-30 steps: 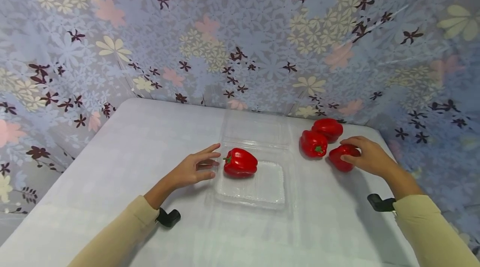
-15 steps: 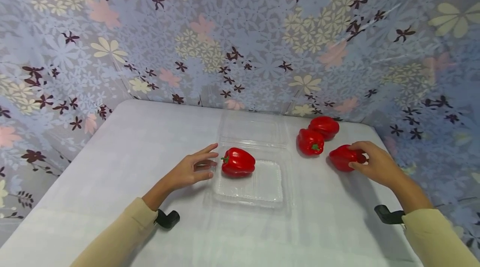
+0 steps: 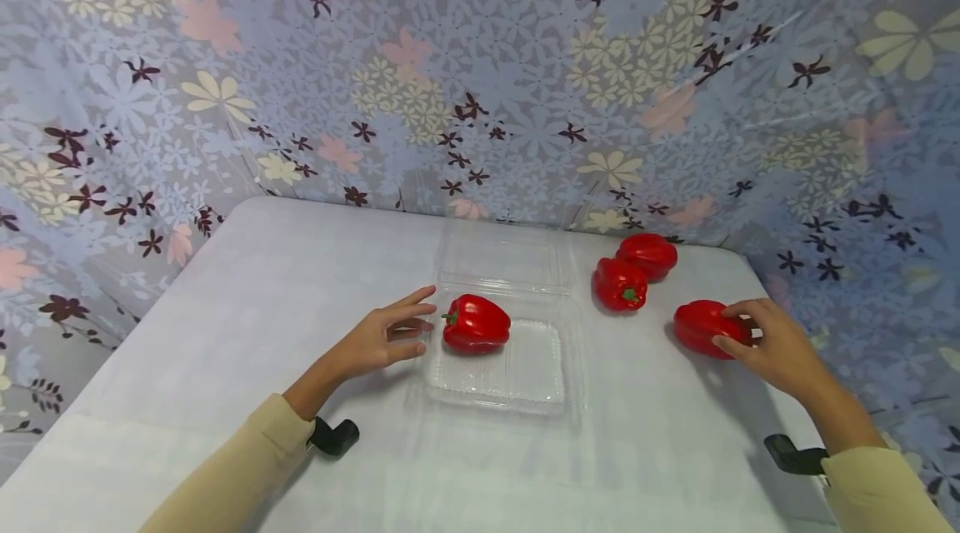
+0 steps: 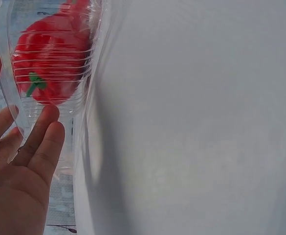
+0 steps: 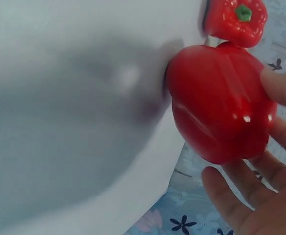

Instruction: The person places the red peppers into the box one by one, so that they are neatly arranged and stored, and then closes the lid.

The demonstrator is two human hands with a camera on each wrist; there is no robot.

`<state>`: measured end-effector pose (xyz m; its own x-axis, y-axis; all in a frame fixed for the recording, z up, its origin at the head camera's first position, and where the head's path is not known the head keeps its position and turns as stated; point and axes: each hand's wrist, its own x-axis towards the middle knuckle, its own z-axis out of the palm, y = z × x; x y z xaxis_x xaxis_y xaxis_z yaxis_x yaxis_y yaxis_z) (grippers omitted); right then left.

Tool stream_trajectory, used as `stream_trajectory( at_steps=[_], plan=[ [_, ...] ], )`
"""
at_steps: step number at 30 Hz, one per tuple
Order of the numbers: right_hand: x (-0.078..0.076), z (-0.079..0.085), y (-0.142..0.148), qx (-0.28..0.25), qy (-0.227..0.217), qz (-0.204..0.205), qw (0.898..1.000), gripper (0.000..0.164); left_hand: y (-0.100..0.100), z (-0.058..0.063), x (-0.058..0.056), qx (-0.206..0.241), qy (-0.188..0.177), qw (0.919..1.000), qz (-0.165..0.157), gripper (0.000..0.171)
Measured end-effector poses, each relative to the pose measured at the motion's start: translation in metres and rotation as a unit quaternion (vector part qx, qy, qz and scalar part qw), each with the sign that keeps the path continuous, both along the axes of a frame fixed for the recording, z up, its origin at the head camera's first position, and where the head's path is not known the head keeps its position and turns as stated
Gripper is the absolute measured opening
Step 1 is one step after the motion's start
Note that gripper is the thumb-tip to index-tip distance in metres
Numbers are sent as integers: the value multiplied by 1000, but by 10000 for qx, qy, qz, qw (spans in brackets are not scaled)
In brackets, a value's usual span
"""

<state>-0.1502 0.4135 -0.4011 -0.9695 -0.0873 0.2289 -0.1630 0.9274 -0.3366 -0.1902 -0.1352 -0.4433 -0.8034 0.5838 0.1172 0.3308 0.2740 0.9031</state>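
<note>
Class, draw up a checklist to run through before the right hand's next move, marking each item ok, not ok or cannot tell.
1. Right hand has thumb and fingers on the held pepper: ok.
2. Held pepper lifted off the table: cannot tell.
3. Clear lid open: ok, it lies back behind the container.
4. Bare floor in the container, right of the pepper inside: ok.
5. Held pepper above the container: not ok, it is well to the right.
6. Left hand gripping the container: not ok, its fingers are spread at the left edge.
</note>
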Motion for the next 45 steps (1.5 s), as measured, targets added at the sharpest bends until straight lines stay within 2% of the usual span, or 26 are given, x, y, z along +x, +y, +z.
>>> stream_trajectory(
  at_steps=[5,8,11,14,17,24,29,39,42,45],
  plan=[
    [4,0,8,235,-693,59,9973,63,0,-1,-1,-39,53,10000,39,58],
    [6,-1,11,225,-1037,4,9943,62,-1,-1,-2,-18,48,10000,39,58],
    [7,-3,13,90,-1185,-148,9928,61,0,-1,-1,-18,20,10000,24,58],
    [7,-7,14,-2,-1079,-271,9938,57,1,-1,-1,-34,-8,10000,19,58],
    [6,-11,14,-60,-760,-178,9969,52,1,-1,-1,-17,-32,10000,15,58],
    [6,-9,15,61,-316,464,9984,51,1,-1,0,4,-34,10000,17,57],
    [8,-6,15,-177,-450,793,9957,49,0,0,0,-29,-5,10000,37,58],
    [13,-1,3,-178,-1063,750,9913,50,0,0,0,-20,14,10000,35,58],
    [15,-3,2,-269,-1052,781,9910,51,0,0,0,-19,12,10000,19,58],
    [16,-5,3,-348,-822,858,9923,52,0,0,0,-15,7,10000,7,58]
  ],
)
